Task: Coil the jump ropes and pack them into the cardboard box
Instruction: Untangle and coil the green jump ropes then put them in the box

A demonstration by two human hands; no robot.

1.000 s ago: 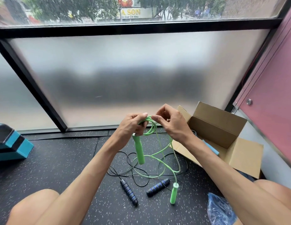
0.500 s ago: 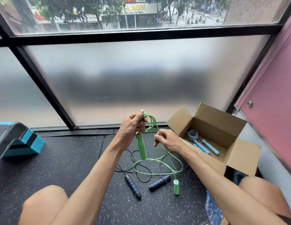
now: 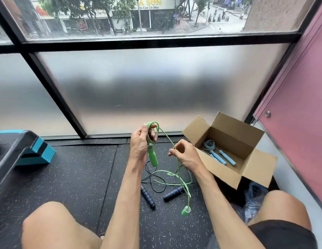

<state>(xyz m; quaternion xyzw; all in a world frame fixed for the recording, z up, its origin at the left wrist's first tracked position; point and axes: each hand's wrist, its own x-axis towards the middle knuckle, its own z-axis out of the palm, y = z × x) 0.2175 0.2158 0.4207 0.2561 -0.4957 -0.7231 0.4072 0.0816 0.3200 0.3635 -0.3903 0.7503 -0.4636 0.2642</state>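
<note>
My left hand holds small loops of the green jump rope together with one green handle, which hangs down from the palm. To the right and lower, my right hand pinches the green cord. The rest of the cord trails to the floor and ends at the second green handle. Under it lies a black jump rope with two black-and-blue handles, uncoiled. The open cardboard box stands at the right with a coiled light-blue jump rope inside.
A teal and black step platform stands at the left. A blue plastic bag lies by my right knee, in front of the box. Frosted window glass is straight ahead, a pink wall at the right. The floor is black speckled rubber.
My right hand has dropped from the loops at my left hand and slid lower along the green cord. The head view has tilted up, bringing the box's contents into sight.
</note>
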